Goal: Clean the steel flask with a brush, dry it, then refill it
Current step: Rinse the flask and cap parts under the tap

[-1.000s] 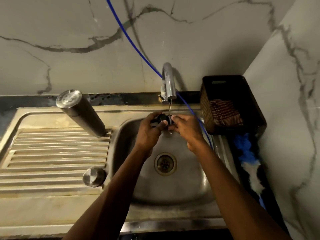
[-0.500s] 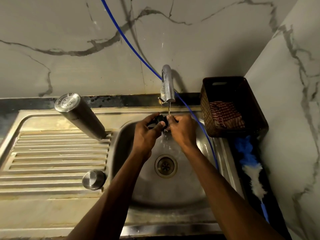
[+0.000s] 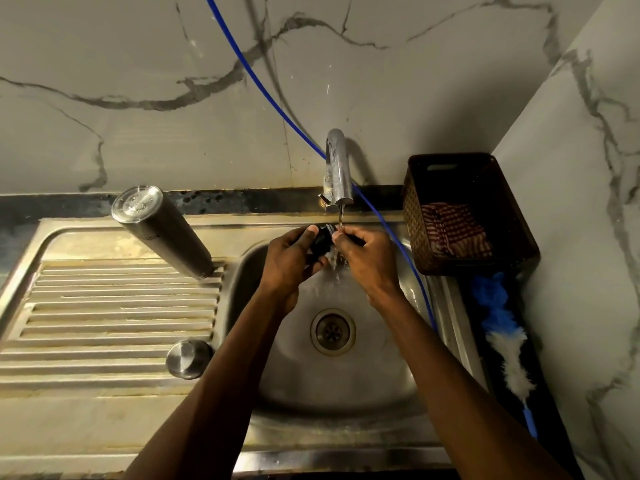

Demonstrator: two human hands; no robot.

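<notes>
- We hold a small black part (image 3: 320, 241) under the tap (image 3: 337, 174) with both hands: the left hand (image 3: 291, 261) grips it, the right hand (image 3: 367, 258) pinches its other side.
- The flask (image 3: 162, 230) stands upside down on the drainboard (image 3: 104, 306), left of the sink (image 3: 346, 382).
- Its steel cap (image 3: 188, 358) lies nearer us, apart from it.

Both forearms are bare to the frame edge, without sleeves, rings or watch.
</notes>
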